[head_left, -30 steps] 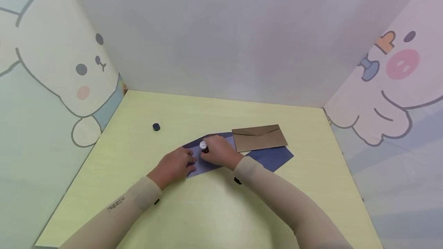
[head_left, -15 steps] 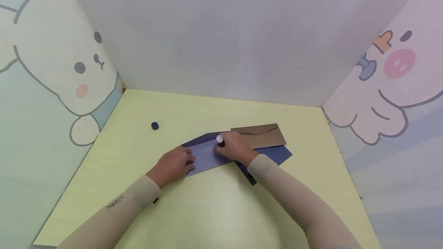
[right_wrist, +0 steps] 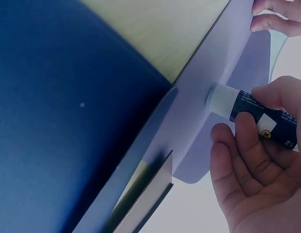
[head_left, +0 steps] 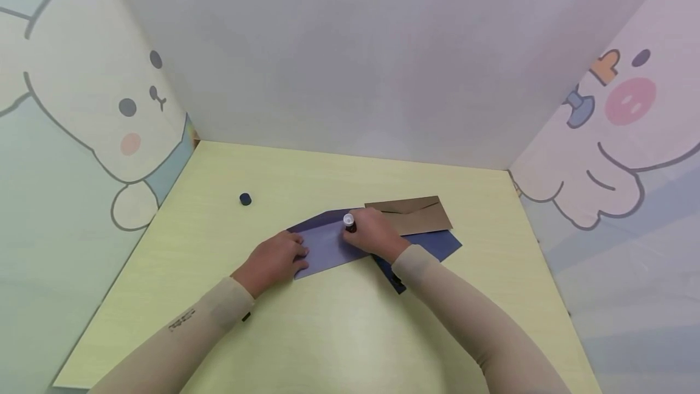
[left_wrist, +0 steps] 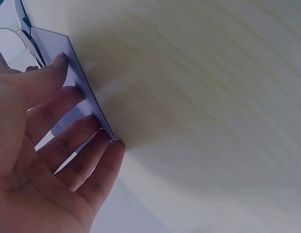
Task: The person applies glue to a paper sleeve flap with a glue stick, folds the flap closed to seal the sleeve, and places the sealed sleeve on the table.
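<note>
A glue stick (right_wrist: 247,108) with a dark label is gripped between the thumb and fingers of my right hand (head_left: 377,235). In the right wrist view its pale lower end meets the lavender envelope (head_left: 327,252), whose darker flap lies along the far side. My left hand (head_left: 275,262) rests on that envelope's left end, fingers spread and fingertips on the paper. The left wrist view shows the fingers (left_wrist: 106,167) at the paper's edge. From the head view, the right hand hides the envelope's right end.
Right of the hands, a brown envelope (head_left: 423,219) overlaps a dark blue envelope (head_left: 442,245), which partly lies under my right wrist. A small dark cap (head_left: 245,199) stands at the back left of the pale yellow table (head_left: 306,333). Walls enclose the table's back and sides.
Over the first half second my right hand slid the glue stick rightward along the lavender envelope, baring more of its middle. Since then it has barely moved. My left hand stays in place.
</note>
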{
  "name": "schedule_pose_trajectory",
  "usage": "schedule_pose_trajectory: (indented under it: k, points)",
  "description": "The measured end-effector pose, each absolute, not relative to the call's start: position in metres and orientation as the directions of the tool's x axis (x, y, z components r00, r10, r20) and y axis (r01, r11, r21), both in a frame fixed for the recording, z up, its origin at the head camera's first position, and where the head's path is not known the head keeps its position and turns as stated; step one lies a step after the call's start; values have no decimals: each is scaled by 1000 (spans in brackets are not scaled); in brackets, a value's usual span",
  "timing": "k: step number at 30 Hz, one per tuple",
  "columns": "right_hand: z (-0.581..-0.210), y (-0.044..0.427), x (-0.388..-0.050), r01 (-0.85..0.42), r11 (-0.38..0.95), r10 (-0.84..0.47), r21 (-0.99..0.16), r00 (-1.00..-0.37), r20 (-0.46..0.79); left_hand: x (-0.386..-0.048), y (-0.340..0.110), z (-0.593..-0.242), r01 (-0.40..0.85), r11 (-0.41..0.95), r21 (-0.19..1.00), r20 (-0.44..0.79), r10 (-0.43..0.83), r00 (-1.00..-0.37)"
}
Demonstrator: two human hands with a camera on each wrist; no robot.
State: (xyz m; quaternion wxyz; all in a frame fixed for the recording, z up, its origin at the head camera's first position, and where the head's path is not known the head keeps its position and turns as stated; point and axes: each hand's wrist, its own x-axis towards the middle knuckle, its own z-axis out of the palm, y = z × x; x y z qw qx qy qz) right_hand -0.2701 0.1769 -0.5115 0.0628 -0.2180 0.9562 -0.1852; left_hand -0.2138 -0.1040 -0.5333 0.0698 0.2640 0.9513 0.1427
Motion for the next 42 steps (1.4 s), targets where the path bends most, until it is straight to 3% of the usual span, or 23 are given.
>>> schedule_pose_trajectory:
  k: [13,22,33,42]
  points:
    - [-511,181,-274,-376,818,-429,-436,-903,-25,-213,-104,-533,476,821,315,-71,521,-851]
    - [-507,154,-269,-371,799,-450,-473,-891,-61,-213,-103,-533,452,832,320,-80,500,-862]
    - [-517,123,-266,-479,797,-540,-369,-838,-79,-214,-102,-539,457,828,324,-73,504,-861]
    - [-516,131,-267,-472,789,-535,-393,-842,-63,-214,-103,-538,461,833,306,-68,502,-862]
